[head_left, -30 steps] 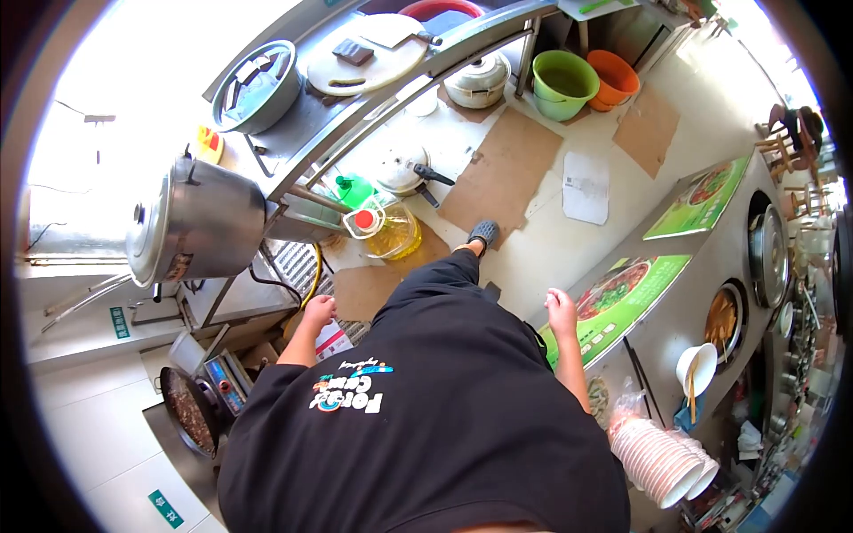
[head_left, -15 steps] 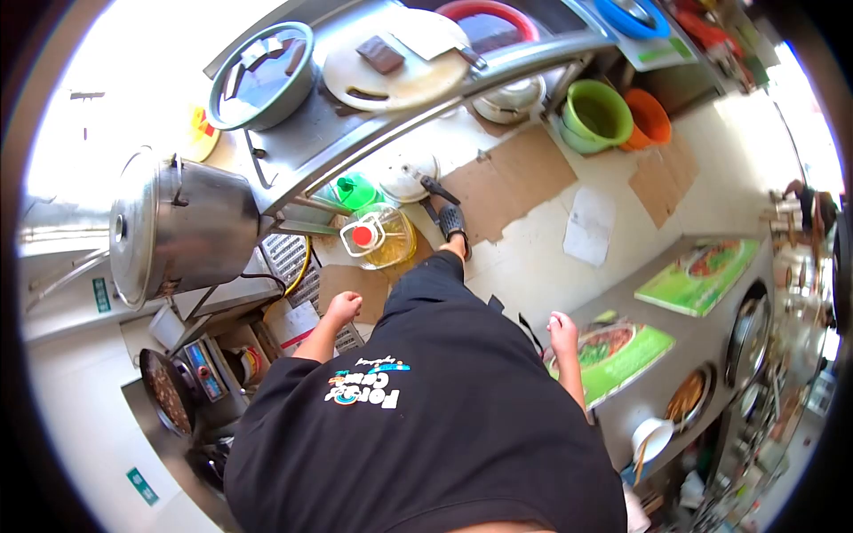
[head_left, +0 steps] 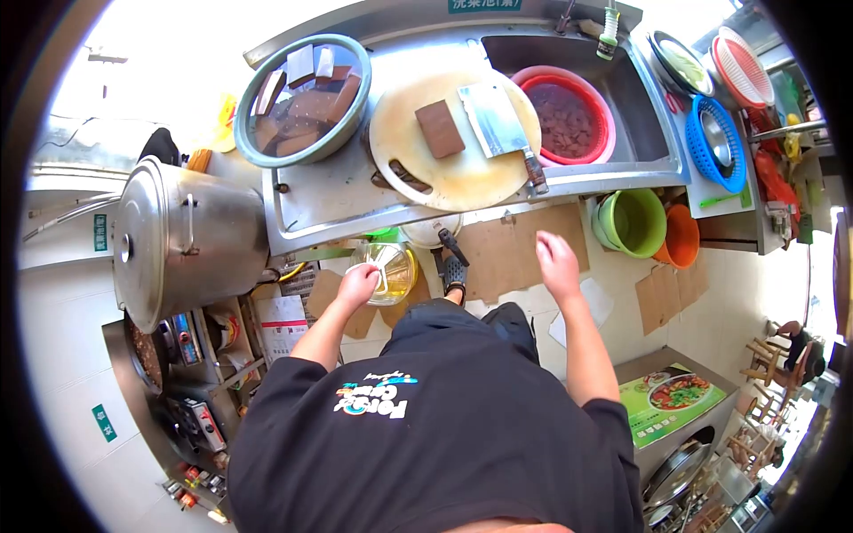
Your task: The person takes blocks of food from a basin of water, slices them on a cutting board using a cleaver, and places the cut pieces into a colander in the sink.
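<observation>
One brown block [head_left: 439, 129], one knife [head_left: 494, 122]

Head view. Brown block: on a round board [head_left: 402, 111], just beside the knife; probably soft, damp, easily broken; best held gently along both long sides. Knife: probably stiff, fairly heavy; take by the handle. Left hand [head_left: 359, 285]: fingers curled in, nothing seen inside; jug [head_left: 398, 271] beyond. Right hand [head_left: 558, 263]: likewise curled, nothing seen inside.

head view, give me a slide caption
Cleaver and brown block on round cutting board, between green basin and red basin.

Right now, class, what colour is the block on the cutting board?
Brown: the block shows best in the head view.
</observation>
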Demonstrator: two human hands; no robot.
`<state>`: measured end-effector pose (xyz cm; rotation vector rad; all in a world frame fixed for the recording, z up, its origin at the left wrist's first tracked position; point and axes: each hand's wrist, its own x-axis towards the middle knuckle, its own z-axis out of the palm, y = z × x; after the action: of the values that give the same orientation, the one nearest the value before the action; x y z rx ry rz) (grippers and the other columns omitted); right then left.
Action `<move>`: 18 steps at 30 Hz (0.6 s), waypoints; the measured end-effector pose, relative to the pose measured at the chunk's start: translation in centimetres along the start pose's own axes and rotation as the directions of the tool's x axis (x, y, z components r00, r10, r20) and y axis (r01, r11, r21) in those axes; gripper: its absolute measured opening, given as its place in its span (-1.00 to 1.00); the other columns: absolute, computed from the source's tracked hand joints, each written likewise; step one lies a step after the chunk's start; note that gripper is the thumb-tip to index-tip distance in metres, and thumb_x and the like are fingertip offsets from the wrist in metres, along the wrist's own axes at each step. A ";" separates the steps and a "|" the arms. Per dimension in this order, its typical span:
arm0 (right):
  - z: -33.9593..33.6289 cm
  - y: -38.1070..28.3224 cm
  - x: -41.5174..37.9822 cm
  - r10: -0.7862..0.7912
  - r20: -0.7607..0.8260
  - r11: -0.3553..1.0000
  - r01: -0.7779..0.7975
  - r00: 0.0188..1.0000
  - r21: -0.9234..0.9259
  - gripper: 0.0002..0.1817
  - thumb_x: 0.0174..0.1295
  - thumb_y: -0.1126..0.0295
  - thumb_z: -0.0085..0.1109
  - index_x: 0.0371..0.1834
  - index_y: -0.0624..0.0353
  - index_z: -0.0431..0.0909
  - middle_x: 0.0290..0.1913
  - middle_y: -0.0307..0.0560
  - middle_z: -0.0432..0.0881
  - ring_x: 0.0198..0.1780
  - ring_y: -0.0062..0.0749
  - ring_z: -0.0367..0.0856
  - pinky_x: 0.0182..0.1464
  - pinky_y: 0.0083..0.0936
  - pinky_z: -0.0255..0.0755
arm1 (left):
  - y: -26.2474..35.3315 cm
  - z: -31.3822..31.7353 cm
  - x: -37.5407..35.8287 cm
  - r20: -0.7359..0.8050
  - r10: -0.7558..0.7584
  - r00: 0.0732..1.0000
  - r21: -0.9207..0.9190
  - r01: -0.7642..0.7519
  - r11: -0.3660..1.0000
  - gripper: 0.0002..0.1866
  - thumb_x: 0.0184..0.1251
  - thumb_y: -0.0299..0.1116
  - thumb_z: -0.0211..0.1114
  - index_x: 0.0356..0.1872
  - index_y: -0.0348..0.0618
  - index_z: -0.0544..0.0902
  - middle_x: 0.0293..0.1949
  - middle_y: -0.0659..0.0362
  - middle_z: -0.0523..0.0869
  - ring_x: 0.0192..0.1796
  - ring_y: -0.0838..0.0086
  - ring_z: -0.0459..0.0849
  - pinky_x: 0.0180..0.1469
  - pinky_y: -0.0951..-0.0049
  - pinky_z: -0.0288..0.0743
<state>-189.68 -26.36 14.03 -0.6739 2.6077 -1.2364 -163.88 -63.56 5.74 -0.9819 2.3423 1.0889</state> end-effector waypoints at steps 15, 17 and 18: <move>1.1 2.8 23.3 0.305 0.607 0.747 -0.579 0.734 0.326 -0.63 0.06 0.58 0.13 0.00 0.30 0.45 -0.45 -0.03 0.59 -0.52 -0.26 0.62 -0.42 -0.36 0.56 | 24.5 -4.2 12.1 -0.339 -0.160 0.927 -0.640 -0.103 0.761 -0.57 0.40 -0.22 0.36 0.08 -0.41 0.64 -0.14 0.05 0.78 -0.13 0.47 0.71 0.00 0.40 0.61; -3.0 1.7 23.1 0.228 0.659 0.669 -0.607 0.717 0.429 -0.70 0.06 0.61 0.13 -0.09 0.27 0.45 -0.47 -0.15 0.53 -0.60 -0.52 0.49 -0.57 -0.50 0.43 | 24.7 -3.1 15.9 -0.520 -0.197 0.831 -0.429 -0.054 0.902 -0.35 0.29 -0.03 0.43 0.17 -0.44 0.59 -0.02 -0.08 0.77 0.00 0.28 0.76 0.11 0.33 0.61; -5.0 1.5 23.1 0.197 0.639 0.693 -0.567 0.743 0.446 -0.71 0.07 0.61 0.13 -0.10 0.26 0.45 -0.45 -0.17 0.53 -0.58 -0.54 0.50 -0.56 -0.51 0.43 | 26.0 -3.7 16.9 -0.527 -0.200 0.826 -0.424 -0.052 0.904 -0.35 0.29 -0.03 0.43 0.17 -0.44 0.59 -0.02 -0.08 0.77 0.00 0.28 0.76 0.11 0.33 0.61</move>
<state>-212.28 -33.01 16.80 -0.2333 1.5919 -1.3721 -194.53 -61.95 11.55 -1.7527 2.5110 1.4740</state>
